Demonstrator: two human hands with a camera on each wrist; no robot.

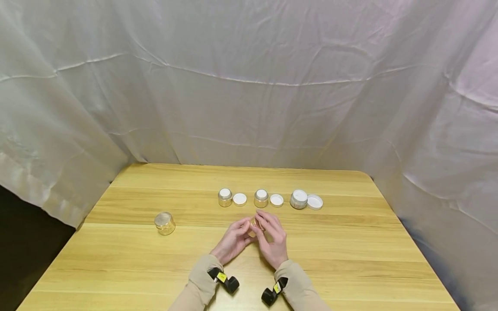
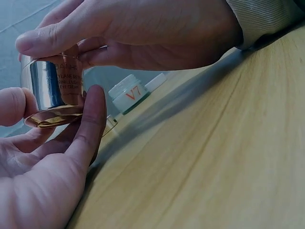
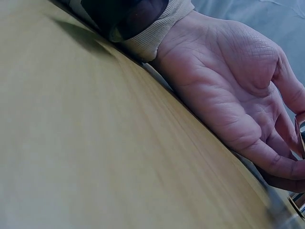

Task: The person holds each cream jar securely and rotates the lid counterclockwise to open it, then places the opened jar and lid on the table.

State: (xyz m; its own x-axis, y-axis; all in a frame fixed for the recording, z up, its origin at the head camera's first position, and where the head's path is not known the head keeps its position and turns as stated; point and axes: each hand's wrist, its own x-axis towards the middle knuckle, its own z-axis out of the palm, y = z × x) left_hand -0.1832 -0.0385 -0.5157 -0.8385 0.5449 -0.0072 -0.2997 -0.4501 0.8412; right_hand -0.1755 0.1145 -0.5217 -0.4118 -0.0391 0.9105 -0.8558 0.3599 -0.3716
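In the head view, a small glossy gold eye cream jar point(image 1: 253, 223) is held between both hands above the table. My left hand point(image 1: 232, 242) grips its left side, and in the left wrist view its fingers wrap the lower part with the flared gold rim. My right hand point(image 1: 273, 242) holds the jar from the right, fingers around the upper end in the left wrist view. Printed lettering shows on the jar point(image 2: 70, 76) there. The fingers hide whether its lid is on. The right wrist view catches only a sliver of the jar at its right edge.
Beyond the hands stand two small gold jars point(image 1: 225, 199) and a pale jar point(image 2: 128, 95) marked V7, lids off. White round lids point(image 1: 239, 199) lie beside them. A larger gold-lidded jar point(image 1: 165, 223) stands at the left. Grey curtains point(image 1: 249, 108) surround the wooden table point(image 1: 350, 259).
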